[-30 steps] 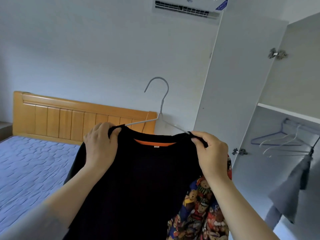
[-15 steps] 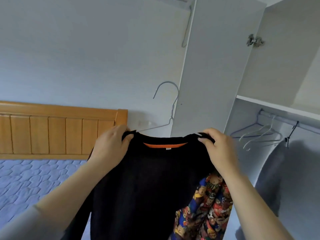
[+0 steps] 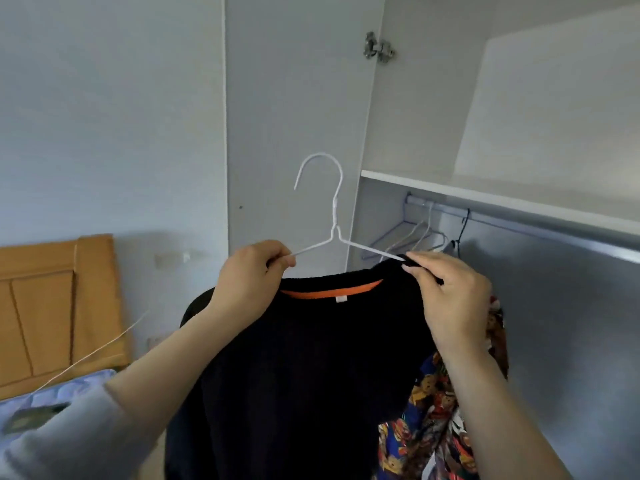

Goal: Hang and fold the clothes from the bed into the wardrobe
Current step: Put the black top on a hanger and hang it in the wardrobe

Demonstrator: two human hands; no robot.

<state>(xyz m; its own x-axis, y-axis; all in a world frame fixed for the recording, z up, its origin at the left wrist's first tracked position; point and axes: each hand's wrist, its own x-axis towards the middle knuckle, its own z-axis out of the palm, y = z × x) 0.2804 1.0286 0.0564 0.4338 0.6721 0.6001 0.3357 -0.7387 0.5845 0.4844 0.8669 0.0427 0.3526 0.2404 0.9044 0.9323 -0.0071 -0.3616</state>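
One black top (image 3: pixel 311 358) with an orange strip inside its collar hung on one white wire hanger (image 3: pixel 334 216), held up in front of the open wardrobe (image 3: pixel 554 116). My left hand (image 3: pixel 249 282) had its fingers curled round the hanger's left arm, and my right hand (image 3: pixel 450 296) pinched the top's shoulder at the hanger's right arm. One bear-print garment (image 3: pixel 433 427) hung behind the top, low on the right. Farther off, under the shelf (image 3: pixel 485 195), the rail (image 3: pixel 519 216) carried a bunch of pale bare hangers (image 3: pixel 415 237), too overlapped to count, and one black hook (image 3: pixel 462 226). To the left stood the wooden headboard (image 3: pixel 52 306) and the blue mattress (image 3: pixel 52 393).
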